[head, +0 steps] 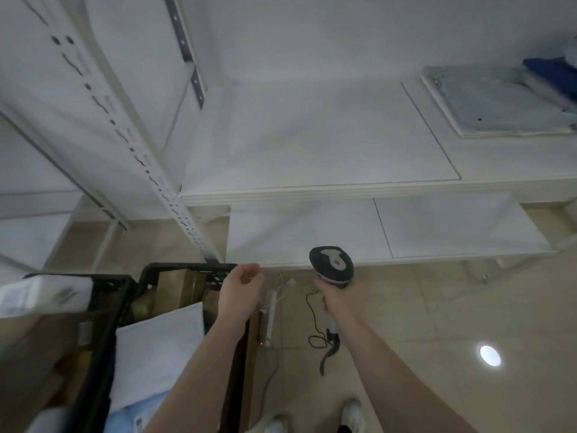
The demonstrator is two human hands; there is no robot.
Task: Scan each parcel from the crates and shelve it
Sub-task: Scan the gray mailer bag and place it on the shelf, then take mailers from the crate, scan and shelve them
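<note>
The white parcel (159,354) lies tilted inside the black crate (175,270) at about 7 o'clock of the view, with brown cardboard boxes (173,289) behind it toward 11 o'clock and a pale blue packet (137,414) at its near edge. A second black crate (103,295) stands just beside it at 9 o'clock, a blurred white parcel (43,295) resting over its rim.

The left hand (240,292) hovers over the first crate's right rim, fingers loosely curled and holding nothing. At 3 o'clock of it the right hand (342,303) grips the handle of the barcode scanner (332,264), fingers wrapped round it, the dark head pointing up toward the shelving; its black cable (317,335) loops on the tiled floor (437,323) below.

Between the hands a white power strip (269,314) lies on the floor. The white metal shelf (343,145) fills the upper view, a lower shelf board (437,226) beneath it. At 2 o'clock, bagged blue items (499,101) sit on the upper shelf. White shoes (352,414) show at 6 o'clock
</note>
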